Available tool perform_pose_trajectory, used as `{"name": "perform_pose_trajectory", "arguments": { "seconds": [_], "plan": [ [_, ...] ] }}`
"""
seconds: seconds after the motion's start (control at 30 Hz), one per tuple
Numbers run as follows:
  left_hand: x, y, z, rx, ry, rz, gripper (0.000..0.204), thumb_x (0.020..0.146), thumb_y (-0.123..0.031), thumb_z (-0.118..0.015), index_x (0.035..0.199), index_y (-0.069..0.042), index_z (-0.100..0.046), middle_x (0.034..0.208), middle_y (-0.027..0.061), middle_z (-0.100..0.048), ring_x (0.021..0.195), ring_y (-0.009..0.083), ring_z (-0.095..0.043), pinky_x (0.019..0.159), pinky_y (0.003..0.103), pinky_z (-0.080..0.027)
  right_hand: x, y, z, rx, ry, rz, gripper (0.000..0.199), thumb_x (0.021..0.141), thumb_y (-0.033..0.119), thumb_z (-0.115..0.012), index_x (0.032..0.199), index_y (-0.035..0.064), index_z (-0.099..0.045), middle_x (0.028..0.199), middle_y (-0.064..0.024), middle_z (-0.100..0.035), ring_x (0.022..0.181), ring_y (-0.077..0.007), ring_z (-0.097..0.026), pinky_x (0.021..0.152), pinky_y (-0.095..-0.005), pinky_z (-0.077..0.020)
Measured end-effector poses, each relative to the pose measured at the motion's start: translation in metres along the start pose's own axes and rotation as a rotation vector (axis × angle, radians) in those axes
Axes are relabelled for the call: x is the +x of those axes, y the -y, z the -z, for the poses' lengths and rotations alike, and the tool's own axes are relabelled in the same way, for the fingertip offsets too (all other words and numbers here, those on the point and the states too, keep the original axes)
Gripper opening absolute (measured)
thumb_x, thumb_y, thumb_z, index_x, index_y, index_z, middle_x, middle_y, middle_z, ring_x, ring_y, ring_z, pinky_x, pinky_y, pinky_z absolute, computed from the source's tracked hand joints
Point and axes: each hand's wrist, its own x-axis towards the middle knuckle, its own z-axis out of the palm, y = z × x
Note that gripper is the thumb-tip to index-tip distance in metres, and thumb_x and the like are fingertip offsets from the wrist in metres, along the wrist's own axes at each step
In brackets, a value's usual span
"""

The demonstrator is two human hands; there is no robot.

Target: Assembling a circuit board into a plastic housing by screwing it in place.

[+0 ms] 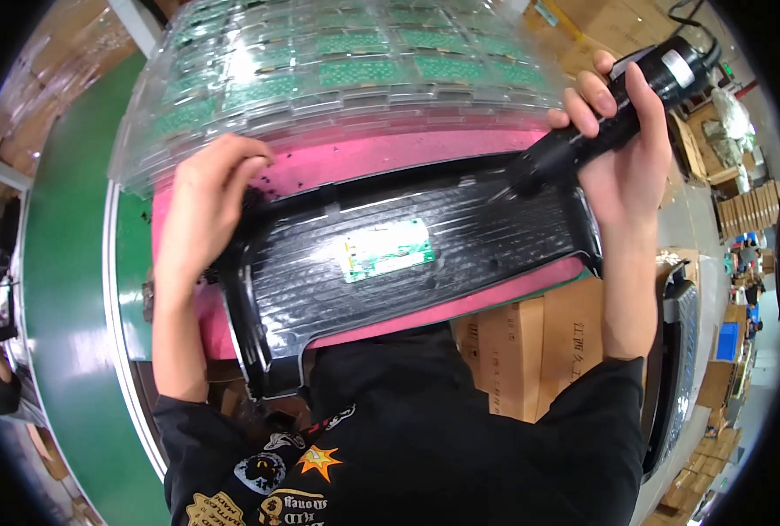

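A black electric screwdriver (565, 156) is gripped in my right hand (625, 186), its tip slanting down toward the right part of a black plastic housing (311, 289). I cannot tell whether the tip touches the plastic. Near the middle of the ribbed housing lies a small green circuit board (388, 250). My left hand (207, 197) is above the housing's left end, fingers curled together beside a scatter of small black screws (269, 186). Whatever those fingertips hold, if anything, is hidden.
Stacked clear plastic trays (355, 70) of green circuit boards stand behind the pink mat (346, 158). Cardboard boxes (530, 351) lie below the mat's near edge. A green surface (74, 263) runs along the left. Another black housing (675, 351) stands at the right.
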Motion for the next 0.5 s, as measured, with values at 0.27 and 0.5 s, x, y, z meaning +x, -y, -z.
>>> {"name": "perform_pose_trajectory", "arguments": {
  "seconds": [0.27, 0.5],
  "plan": [
    [-0.011, -0.037, -0.026, -0.297, 0.21, -0.339, 0.014, 0.083, -0.006, -0.074, 0.09, 0.001, -0.064, 0.082, 0.0109, -0.063, 0.076, 0.0284, -0.063, 0.068, 0.036, -0.051, -0.014, -0.051, -0.071, 0.321, 0.232, 0.242, 0.036, 0.095, 0.04, -0.061, 0.108, 0.0081, -0.052, 0.07, 0.0049, -0.047, 0.057, -0.0084, -0.045, 0.065, -0.0288, -0.0388],
    [-0.013, -0.033, -0.028, -0.278, 0.165, -0.419, 0.018, 0.081, -0.005, -0.075, 0.089, 0.001, -0.06, 0.081, 0.0115, -0.059, 0.074, 0.0307, -0.061, 0.064, 0.038, -0.05, -0.017, -0.061, -0.084, 0.221, 0.29, 0.221, 0.039, 0.093, 0.044, -0.06, 0.111, 0.0095, -0.053, 0.071, 0.0052, -0.05, 0.058, -0.0087, -0.05, 0.066, -0.0299, -0.0411]
  ]
}}
